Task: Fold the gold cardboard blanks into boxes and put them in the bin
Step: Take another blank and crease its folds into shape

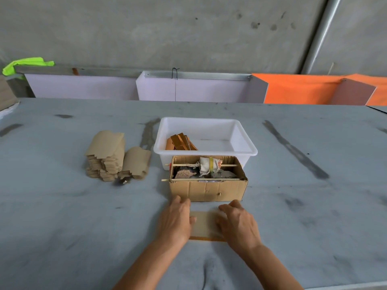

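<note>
A cardboard blank lies flat on the grey table just in front of me, brown side up, a gold strip showing along its near edge. My left hand presses on its left end and my right hand on its right end, fingers fairly straight. Behind a cardboard box stands the white bin, holding several folded gold boxes in its left part. A stack of unfolded blanks sits to the left of the bin.
A brown cardboard box with rags and two thin sticks across it stands right behind my hands. White and orange panels line the table's far edge. A green cloth hangs at the far left.
</note>
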